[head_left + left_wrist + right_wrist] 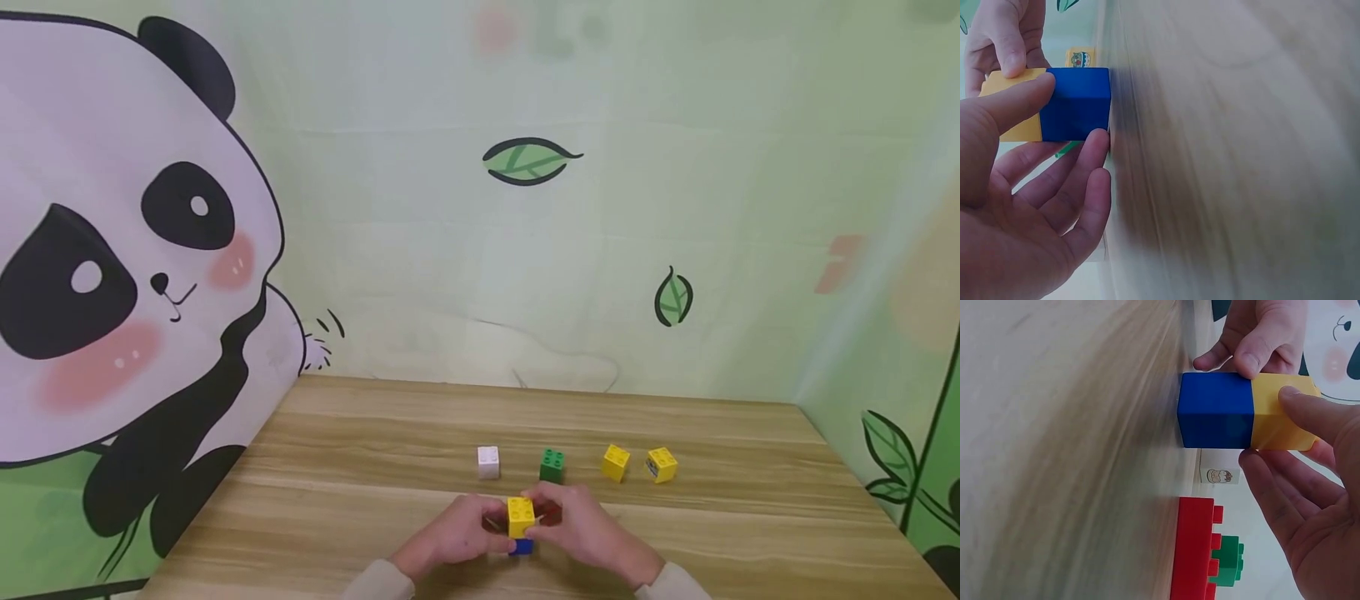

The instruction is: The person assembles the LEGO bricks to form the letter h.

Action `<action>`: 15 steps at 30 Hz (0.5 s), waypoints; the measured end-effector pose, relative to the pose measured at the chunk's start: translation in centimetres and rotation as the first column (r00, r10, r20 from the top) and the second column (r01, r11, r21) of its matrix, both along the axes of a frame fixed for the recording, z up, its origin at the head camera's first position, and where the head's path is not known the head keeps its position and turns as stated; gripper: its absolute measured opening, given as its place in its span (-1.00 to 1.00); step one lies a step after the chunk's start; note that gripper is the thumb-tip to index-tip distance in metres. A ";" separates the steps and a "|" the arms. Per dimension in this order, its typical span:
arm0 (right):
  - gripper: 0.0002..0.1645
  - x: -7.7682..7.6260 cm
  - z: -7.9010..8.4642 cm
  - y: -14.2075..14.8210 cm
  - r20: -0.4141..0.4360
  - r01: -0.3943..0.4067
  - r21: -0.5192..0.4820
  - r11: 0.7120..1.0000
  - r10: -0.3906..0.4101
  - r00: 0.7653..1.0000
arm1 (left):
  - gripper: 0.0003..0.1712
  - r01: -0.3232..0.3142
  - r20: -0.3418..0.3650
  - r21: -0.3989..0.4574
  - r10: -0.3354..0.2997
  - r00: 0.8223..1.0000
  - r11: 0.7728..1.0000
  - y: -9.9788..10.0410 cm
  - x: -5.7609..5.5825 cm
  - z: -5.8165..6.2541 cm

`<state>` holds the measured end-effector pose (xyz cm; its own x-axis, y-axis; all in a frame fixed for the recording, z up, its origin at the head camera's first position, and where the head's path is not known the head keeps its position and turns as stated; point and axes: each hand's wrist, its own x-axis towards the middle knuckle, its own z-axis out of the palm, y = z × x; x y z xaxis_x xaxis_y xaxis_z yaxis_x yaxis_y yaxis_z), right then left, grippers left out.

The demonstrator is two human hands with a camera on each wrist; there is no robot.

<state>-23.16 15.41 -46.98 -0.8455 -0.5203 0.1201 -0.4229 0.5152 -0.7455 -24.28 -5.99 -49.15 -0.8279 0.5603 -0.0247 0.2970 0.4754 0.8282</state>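
Note:
A yellow toy brick (521, 517) sits on top of a blue brick (522, 547) near the front of the wooden table, their faces lined up. The left hand (467, 529) grips the blue brick from the left, its thumb by the seam and fingers on the far side, as the left wrist view shows. From the other side, the right hand (585, 527) pinches the yellow brick (1272, 422) between thumb and fingers. The blue brick (1216, 411) has its bottom right at the tabletop. Beyond it in the right wrist view lies a long red brick (1194, 550).
Behind the hands stand a white brick (488, 462), a green brick (552, 466) and two yellow bricks, one plain (616, 462) and one with a printed picture (662, 465). A printed panda backdrop (420, 250) rises along the table's (360, 425) back and left edges.

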 end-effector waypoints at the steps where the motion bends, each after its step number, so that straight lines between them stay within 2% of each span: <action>1: -0.61 0.0 0.0 0.0 -0.003 -0.001 0.000 1.000 0.001 1.000 | -0.77 0.000 -0.001 -0.001 0.000 1.000 1.000 0.0 0.0 0.0; 9: -0.57 -0.2 0.0 0.4 0.008 -0.029 0.014 0.999 0.029 1.000 | -0.75 0.019 -0.024 0.018 -0.018 1.000 1.000 0.2 0.0 -0.1; 15: -0.43 -0.1 -0.3 1.4 0.021 -0.017 0.041 0.999 0.016 1.000 | -0.72 -0.007 -0.026 0.003 0.007 1.000 1.000 0.1 -0.1 -0.1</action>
